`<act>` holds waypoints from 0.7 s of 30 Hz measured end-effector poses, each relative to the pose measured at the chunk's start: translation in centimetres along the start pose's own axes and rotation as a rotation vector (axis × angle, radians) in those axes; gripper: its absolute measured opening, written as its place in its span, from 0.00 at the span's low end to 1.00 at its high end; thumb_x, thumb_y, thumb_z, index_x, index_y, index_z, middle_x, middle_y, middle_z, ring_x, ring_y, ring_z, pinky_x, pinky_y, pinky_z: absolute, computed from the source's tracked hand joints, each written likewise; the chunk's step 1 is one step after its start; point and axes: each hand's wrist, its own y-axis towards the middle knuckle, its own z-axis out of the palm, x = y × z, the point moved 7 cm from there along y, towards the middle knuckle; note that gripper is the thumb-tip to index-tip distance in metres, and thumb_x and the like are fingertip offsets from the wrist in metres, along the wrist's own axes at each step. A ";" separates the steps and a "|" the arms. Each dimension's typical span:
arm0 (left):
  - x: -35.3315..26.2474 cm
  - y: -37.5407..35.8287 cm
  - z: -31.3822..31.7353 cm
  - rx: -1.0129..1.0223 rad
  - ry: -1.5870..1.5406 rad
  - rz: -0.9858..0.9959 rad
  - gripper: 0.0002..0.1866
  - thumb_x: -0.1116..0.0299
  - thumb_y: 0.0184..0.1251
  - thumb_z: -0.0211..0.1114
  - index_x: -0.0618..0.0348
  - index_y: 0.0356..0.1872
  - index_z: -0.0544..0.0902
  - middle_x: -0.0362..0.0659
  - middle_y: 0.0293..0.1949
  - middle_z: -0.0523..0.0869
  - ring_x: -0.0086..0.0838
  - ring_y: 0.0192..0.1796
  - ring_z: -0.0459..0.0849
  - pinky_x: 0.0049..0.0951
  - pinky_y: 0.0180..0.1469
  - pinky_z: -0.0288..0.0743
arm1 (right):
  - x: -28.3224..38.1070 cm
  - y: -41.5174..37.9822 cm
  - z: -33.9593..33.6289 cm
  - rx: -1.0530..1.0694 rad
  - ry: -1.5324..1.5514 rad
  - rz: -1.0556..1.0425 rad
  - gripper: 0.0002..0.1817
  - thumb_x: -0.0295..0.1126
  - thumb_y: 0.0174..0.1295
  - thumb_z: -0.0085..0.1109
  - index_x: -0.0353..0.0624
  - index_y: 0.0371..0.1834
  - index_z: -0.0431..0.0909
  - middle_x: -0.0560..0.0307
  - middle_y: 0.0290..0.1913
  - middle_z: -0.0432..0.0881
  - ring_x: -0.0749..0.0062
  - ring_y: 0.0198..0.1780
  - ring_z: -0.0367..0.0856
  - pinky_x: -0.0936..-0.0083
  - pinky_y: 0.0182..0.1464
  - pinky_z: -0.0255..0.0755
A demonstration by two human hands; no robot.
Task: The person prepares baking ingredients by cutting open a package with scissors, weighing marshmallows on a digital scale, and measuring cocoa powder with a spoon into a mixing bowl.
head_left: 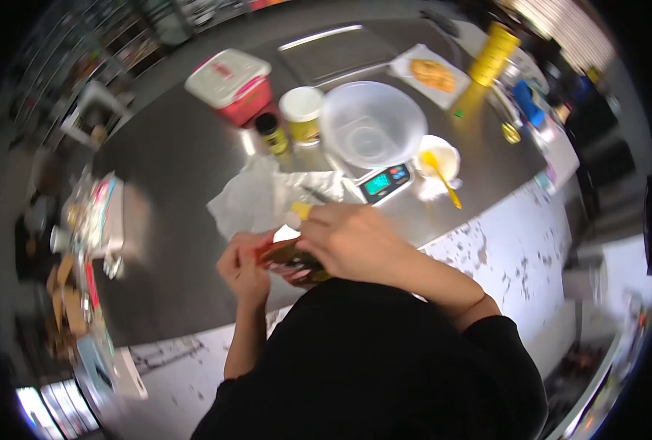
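Observation:
My left hand (245,268) grips the left edge of a red and brown packet (289,260), close in front of my body. My right hand (351,238) is closed at the packet's upper right side. What exactly is in the packet cannot be made out. Just beyond the hands lies crumpled white wrapping paper (249,194), with a small yellow piece (300,211) near my right fingers. A dark blade-like thing (315,193) rests on the foil-like part. Behind it, a clear plastic bowl (373,125) stands on a digital scale (386,183) with a lit display.
A white bowl (447,155) holds white powder and a yellow spoon (443,183). At the back stand a red tub with white lid (230,81), a white-lidded jar (301,106) and a dark-capped jar (271,132). Orange-yellow food (432,75) lies on a sheet near a yellow cylinder (494,55).

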 end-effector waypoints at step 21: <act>-0.8 -1.4 1.1 0.061 0.015 -0.003 0.14 0.74 0.39 0.71 0.63 0.25 0.73 0.52 0.28 0.80 0.33 0.32 0.80 0.28 0.35 0.74 | -23.2 -12.2 -17.1 -0.317 -0.290 0.735 0.13 0.36 0.50 0.60 0.40 0.35 0.80 0.49 0.33 0.81 0.61 0.37 0.80 0.72 0.38 0.73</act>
